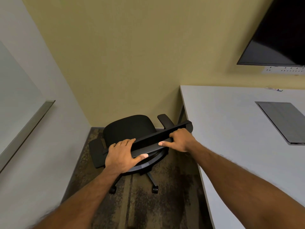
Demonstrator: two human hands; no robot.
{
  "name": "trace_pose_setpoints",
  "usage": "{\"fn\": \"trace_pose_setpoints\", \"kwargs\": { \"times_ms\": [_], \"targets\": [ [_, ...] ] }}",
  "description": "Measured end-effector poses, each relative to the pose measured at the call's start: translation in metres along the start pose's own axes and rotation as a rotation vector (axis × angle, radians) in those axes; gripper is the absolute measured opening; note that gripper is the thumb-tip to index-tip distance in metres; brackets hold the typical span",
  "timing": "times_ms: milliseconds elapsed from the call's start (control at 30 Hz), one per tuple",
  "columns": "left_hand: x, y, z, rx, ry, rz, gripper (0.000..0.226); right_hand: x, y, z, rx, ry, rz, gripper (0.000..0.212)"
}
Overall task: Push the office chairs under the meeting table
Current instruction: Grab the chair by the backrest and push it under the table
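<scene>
Both hands grip the top edge of the black office chair's backrest (pixel 162 137), left hand (pixel 123 156) near its left end, right hand (pixel 180 140) near its right; the chair stands on the carpet (pixel 173 204) beside the meeting table's (pixel 231 129) left edge, near its far corner, not under it.

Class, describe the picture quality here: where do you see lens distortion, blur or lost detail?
Head view: wide lens curves the meeting table edge and slants the wall screen; forearm edges smear at the bottom; the black office chair loses detail.
</scene>
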State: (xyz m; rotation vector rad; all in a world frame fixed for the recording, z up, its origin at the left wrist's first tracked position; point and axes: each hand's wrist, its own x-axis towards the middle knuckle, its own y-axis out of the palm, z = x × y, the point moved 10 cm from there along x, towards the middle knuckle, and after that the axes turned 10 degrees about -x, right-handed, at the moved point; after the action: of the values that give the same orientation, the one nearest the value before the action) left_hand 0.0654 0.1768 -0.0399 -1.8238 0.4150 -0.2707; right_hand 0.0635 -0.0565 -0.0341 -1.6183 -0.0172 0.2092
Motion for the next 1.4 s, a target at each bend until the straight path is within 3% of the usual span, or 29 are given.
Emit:
{"fn": "trace_pose_setpoints", "kwargs": {
  "times_ms": [600, 1000, 1167, 1400],
  "targets": [
    [-0.022, -0.003, 0.042, 0.025, 0.018, 0.119, 0.123, -0.051, 0.009, 0.055, 0.033, -0.013, -0.134, 0.079],
    [-0.013, -0.001, 0.028, 0.015, 0.188, 0.165, 0.119, -0.087, 0.015, 0.057, 0.109, 0.138, -0.143, 0.078],
    [-0.001, 0.002, 0.029, -0.017, 0.293, 0.218, 0.113, -0.104, 0.017, 0.064, 0.140, 0.200, -0.092, 0.086],
    [0.029, 0.005, 0.022, -0.001, 0.441, 0.283, 0.110, -0.126, 0.015, 0.074, 0.316, 0.206, -0.141, 0.065]
  ]
}}
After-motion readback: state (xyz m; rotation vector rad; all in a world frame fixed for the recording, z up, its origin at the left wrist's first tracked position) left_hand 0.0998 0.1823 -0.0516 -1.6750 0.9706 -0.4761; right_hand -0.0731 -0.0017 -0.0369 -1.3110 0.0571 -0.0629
